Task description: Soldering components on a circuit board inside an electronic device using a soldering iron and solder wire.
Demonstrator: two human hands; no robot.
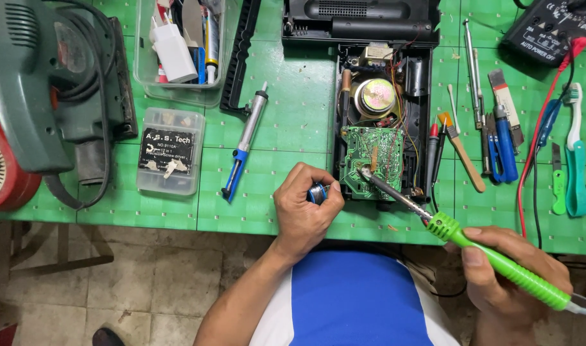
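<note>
My right hand (514, 272) grips the green soldering iron (498, 259) by its handle, off the near edge of the green bench mat (286, 115). The iron's metal tip rests on the green circuit board (371, 160), at its lower left part. The board sits inside the opened black radio case (382, 109), below the round speaker (375, 96).

My left hand (304, 205) is clenched around a small solder spool (318, 192), just left of the case and close to the mat's near edge.

Open mat lies between my left hand and the blue desoldering pump (245, 144). A clear screwdriver-bit box (171, 152) stands further left. Right of the case, room is tight: probes (432, 154), a small brush (462, 154), blue-handled pliers (501, 144) and a toothbrush (575, 154) lie side by side. A red lead (543, 122) runs toward the near edge.
</note>
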